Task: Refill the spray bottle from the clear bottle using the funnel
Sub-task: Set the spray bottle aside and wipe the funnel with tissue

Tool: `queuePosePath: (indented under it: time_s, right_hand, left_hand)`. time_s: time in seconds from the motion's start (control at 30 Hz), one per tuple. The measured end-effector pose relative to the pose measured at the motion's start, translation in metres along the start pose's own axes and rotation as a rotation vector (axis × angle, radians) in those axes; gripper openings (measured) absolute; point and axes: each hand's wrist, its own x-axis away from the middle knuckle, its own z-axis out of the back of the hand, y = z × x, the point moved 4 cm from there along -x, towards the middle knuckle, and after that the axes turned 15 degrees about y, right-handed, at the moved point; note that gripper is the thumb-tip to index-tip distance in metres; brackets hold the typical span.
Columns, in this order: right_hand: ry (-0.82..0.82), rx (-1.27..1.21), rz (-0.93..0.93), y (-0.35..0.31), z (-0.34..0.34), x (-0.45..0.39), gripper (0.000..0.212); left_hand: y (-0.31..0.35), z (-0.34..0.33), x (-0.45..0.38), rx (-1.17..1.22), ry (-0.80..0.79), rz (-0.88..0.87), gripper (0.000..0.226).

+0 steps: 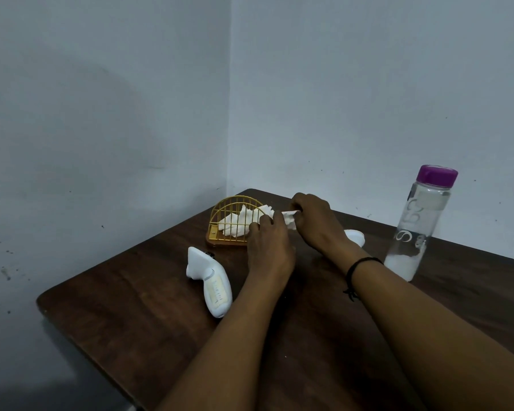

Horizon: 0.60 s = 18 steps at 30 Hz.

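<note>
Table point(131, 315) is dark brown wood-grain, pushed into a room corner w/ pale blue-grey walls point(101, 99), scuffed and speckled low on the left one. Rounded table corners show at 9 o'clock and at 12 o'clock by the wall seam.

My left hand point(269, 247) and right hand point(316, 223) meet at table centre-far, both pinching a white tissue point(288, 221) betw. fingertips, fingers pressed together on it. Tissue comes out of a gold wire napkin holder point(235, 215) on a wooden base, at 11 o'clock from my hands, more tissue bunched inside. Black cord bracelet point(356, 268) on my right wrist.

Spray bottle point(211, 280), white, lies on its side at 8 o'clock from my left hand, nozzle end toward the holder, near but not touching my forearm. Clear bottle point(419, 226) stands upright at 3 o'clock, purple cap on, only a little liquid at the bottom, close to the wall. A white object point(355, 236) pokes out behind my right wrist at 2 o'clock; may be the funnel, can't tell, mostly hidden.

Open room: bare tabletop left of spray bottle out to the 9 o'clock edge, plus the near strip betw. my forearms. Right side is tight: clear bottle sits just beside my right forearm.
</note>
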Motion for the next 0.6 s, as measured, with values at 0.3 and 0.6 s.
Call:
queuePosePath:
  time_s: [0.3, 0.6]
  right_hand:
    - [0.270, -0.001, -0.098, 0.015, 0.023, 0.004, 0.028]
    - [0.462, -0.195, -0.160, 0.022, 0.054, 0.018, 0.029]
  left_hand:
    - [-0.004, -0.006, 0.001, 0.004, -0.041, 0.020, 0.062]
    - [-0.001, -0.005, -0.004, 0.192, 0.079, 0.107, 0.038]
